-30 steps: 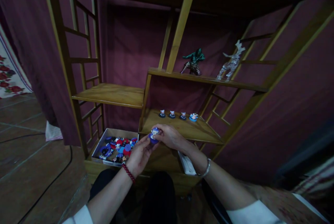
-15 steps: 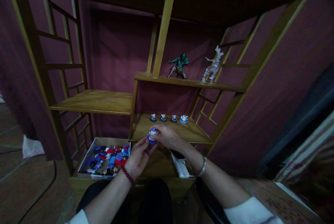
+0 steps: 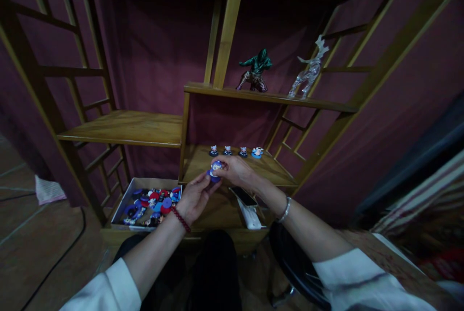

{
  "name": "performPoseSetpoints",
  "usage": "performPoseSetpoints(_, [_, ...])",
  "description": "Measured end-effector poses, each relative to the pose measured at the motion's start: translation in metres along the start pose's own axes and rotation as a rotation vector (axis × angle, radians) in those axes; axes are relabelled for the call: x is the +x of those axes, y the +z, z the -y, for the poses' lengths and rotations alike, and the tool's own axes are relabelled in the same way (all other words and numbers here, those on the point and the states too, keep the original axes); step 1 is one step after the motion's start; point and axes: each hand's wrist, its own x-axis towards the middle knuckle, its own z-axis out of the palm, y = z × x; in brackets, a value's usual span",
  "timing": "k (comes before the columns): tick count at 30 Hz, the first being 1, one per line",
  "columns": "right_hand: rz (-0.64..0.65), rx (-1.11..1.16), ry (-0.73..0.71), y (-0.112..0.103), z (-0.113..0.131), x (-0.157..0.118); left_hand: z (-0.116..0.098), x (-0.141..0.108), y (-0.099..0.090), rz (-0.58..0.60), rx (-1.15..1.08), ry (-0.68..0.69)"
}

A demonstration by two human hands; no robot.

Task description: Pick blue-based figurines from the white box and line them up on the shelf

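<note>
A small purple figurine [image 3: 216, 170] on a round purple base is held between both hands, in front of the lower right shelf [image 3: 235, 172]. My left hand [image 3: 197, 196] grips it low by the base, a red bead bracelet on its wrist. From the right, my right hand [image 3: 237, 172] pinches its upper part, and the fingers cover some of it. Behind them on that shelf, several small figurines stand in a row, among them a blue one [image 3: 257, 152] at the right end and a dark-based one [image 3: 213, 150] at the left end.
An open box [image 3: 119, 208] of mixed figurines sits at the lower left. A phone [image 3: 243, 196] and a white object [image 3: 251, 217] lie under my right forearm. Higher up stand a green-hooded statue [image 3: 256, 70] and a clear deer figure [image 3: 309, 72]. A wooden post [image 3: 230, 26] rises mid-frame.
Both hands, still gripping the purple figurine, have shifted slightly up and right in view. The figurine looks more tilted. The camera has moved, so the shelves sit higher and more phone shows.
</note>
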Motion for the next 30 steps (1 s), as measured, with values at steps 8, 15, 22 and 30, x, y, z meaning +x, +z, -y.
performPoseSetpoints(8, [0.012, -0.051, -0.076, 0.003, 0.002, 0.003, 0.001, -0.001, -0.008, 0.011, 0.020, 0.018])
performPoseSetpoints(15, [-0.012, -0.026, -0.084, 0.007, 0.002, 0.000, -0.001, -0.004, -0.007, 0.012, 0.054, 0.036])
performPoseSetpoints(22, [-0.017, -0.026, -0.052, 0.013, 0.001, 0.001, 0.002, -0.004, -0.009, -0.036, 0.033, 0.054])
performPoseSetpoints(30, [-0.030, 0.010, -0.082, 0.023, -0.002, 0.000, 0.003, -0.006, -0.015, -0.090, 0.022, 0.070])
